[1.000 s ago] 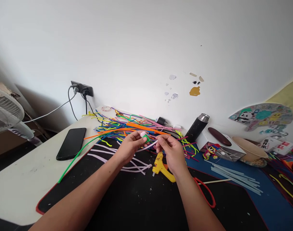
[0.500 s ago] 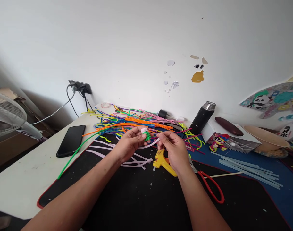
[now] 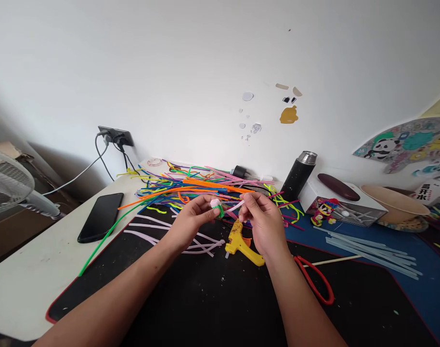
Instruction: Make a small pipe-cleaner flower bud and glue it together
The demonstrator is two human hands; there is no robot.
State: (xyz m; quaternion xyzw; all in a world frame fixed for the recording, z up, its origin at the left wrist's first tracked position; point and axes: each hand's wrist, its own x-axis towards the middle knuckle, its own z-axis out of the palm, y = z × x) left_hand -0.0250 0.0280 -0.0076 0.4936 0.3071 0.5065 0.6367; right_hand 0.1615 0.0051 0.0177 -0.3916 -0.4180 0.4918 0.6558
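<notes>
Between the thumb and fingers of my left hand (image 3: 194,217) is a small green and pale pink pipe cleaner piece (image 3: 217,208). My right hand (image 3: 261,217) pinches a pale pipe cleaner strand (image 3: 235,207) that runs across to that piece. Just below the hands lies a yellow glue gun (image 3: 243,246) on the black mat (image 3: 213,299). Pale lilac pipe cleaners (image 3: 148,226) spread out behind and under my left wrist. Red-handled scissors (image 3: 319,284) rest by my right forearm, their blades hidden behind it.
A heap of coloured pipe cleaners (image 3: 205,184) lies along the wall. At left are a phone (image 3: 100,217) and a fan (image 3: 10,178). A black thermos (image 3: 299,176), a tissue box (image 3: 368,209), a small figure (image 3: 324,212) and clear glue sticks (image 3: 375,253) stand or lie at right.
My right hand has drawn slightly away from the left, and the strand between them looks straighter. The green and pink piece has turned a little. The view has shifted slightly.
</notes>
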